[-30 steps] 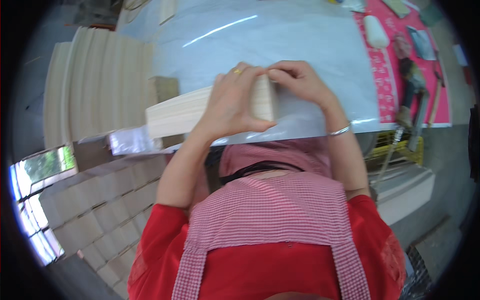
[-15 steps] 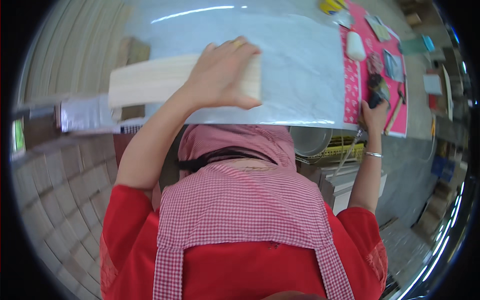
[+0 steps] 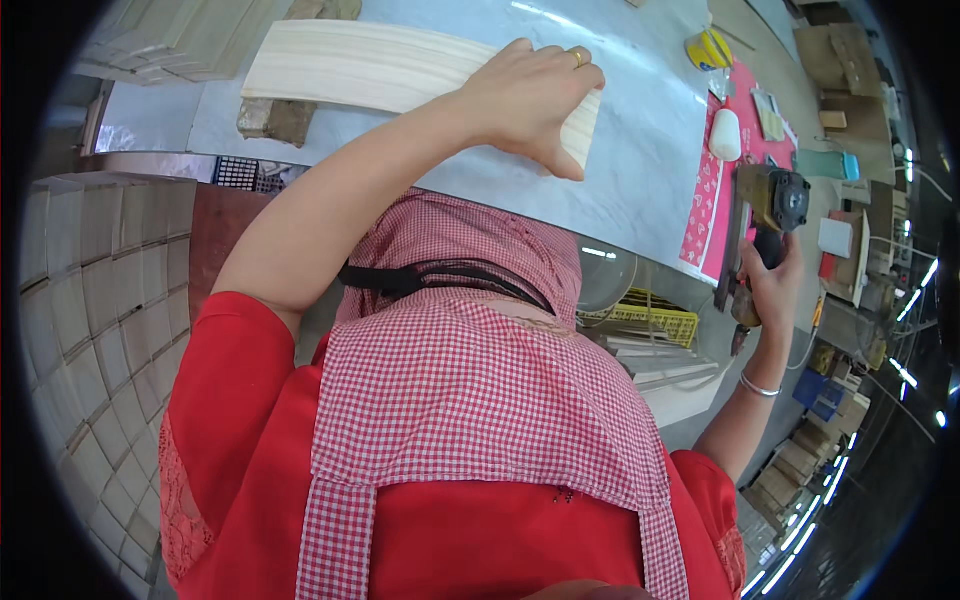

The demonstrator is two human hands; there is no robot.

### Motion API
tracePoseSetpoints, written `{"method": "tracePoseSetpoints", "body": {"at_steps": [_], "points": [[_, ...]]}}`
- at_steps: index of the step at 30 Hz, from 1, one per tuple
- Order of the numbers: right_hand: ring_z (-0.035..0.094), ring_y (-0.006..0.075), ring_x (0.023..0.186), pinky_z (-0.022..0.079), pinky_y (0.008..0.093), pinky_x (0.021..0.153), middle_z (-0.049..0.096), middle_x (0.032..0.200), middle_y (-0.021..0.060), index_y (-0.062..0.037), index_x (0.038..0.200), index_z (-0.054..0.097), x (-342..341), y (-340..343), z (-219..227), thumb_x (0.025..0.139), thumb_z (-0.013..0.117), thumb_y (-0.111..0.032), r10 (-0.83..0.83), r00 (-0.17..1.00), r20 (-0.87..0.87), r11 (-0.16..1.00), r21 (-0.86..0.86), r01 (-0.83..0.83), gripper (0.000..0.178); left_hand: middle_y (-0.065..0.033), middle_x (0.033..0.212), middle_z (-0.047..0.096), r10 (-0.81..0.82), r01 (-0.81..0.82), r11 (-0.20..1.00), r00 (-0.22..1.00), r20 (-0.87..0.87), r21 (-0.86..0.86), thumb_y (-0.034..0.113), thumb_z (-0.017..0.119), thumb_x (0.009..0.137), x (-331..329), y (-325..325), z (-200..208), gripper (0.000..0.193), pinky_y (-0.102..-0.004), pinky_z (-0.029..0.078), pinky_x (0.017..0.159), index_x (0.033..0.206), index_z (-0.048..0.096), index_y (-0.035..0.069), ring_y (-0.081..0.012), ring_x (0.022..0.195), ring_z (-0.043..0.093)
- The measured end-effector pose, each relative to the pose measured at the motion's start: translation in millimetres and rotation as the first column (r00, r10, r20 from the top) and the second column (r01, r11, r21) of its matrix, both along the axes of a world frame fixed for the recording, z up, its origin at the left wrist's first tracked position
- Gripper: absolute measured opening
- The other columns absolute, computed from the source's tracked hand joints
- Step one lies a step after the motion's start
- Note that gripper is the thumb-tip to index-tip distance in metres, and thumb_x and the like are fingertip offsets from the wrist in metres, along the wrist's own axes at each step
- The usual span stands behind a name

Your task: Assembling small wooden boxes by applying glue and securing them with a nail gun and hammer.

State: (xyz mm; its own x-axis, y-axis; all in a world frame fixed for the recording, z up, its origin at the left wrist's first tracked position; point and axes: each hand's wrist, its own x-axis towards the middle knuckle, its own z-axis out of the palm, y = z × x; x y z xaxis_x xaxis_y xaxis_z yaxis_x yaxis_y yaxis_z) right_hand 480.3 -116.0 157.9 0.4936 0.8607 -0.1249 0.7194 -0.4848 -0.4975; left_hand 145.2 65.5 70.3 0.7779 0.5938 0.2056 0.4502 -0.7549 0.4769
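Observation:
A pale wooden board (image 3: 370, 65) lies across the table, its left part resting on brown wood blocks (image 3: 275, 120). My left hand (image 3: 535, 100) spans its right end, with the fingers over the far edge and the thumb at the near edge. Out to the right, a hand-held power sander (image 3: 775, 195) with a long flat base is in my right hand (image 3: 775, 280). My right fingers are wrapped round its dark grip, and it is raised at the table's right edge. The sander partly hides the pink sheet behind it.
On the pink sheet (image 3: 705, 215) stands a white bottle (image 3: 725, 135), near a yellow tub (image 3: 708, 50). A teal-lidded container (image 3: 830, 163) sits farther right. Stacked boards (image 3: 110, 350) fill the left side. Below the table is a yellow crate (image 3: 655, 318).
My right hand has lifted the sander off the pink sheet, and its base now shows. My left hand stays on the board's right end. The whole view has shifted and tilted.

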Motion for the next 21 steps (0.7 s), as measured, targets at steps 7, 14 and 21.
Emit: {"method": "tracePoseSetpoints", "body": {"at_steps": [7,14,21], "points": [[0.068,0.0175,0.086,0.054,0.0308,0.072,0.07,0.099,0.0118,0.0037,0.113,0.061,-93,24,46,0.079,0.08,-0.009,0.454,0.877,0.159,0.891,-0.067,-0.449,0.041,-0.0134,0.117,0.059,-0.008,0.006,0.993,1.0,0.018,0.12,0.044,0.086,0.054,-3,1,-5,0.087,-0.0373,0.041,0.091,0.124,0.055,0.002,-0.0279,0.108,0.058],[0.067,0.0207,0.099,0.054,0.0338,0.087,0.069,0.109,0.0131,0.004,0.118,0.059,-114,37,53,0.077,0.08,0.001,0.504,0.86,-0.084,0.851,-0.12,-0.511,0.045,-0.0142,0.112,0.061,0.002,-0.001,0.999,1.0,-0.018,0.054,0.037,0.085,0.055,-1,1,0,0.08,-0.0378,0.042,0.088,0.12,0.055,0.0,-0.0282,0.104,0.06],[0.069,0.0182,0.086,0.055,0.0322,0.077,0.072,0.096,0.0114,0.0028,0.105,0.065,-126,48,52,0.074,0.084,-0.009,0.595,0.804,-0.003,0.802,-0.065,-0.594,0.038,-0.0132,0.108,0.061,0.0,0.0,1.0,0.999,-0.043,-0.002,0.033,0.083,0.055,1,1,2,0.075,-0.0376,0.042,0.086,0.117,0.056,0.0,-0.0272,0.101,0.06]]}}
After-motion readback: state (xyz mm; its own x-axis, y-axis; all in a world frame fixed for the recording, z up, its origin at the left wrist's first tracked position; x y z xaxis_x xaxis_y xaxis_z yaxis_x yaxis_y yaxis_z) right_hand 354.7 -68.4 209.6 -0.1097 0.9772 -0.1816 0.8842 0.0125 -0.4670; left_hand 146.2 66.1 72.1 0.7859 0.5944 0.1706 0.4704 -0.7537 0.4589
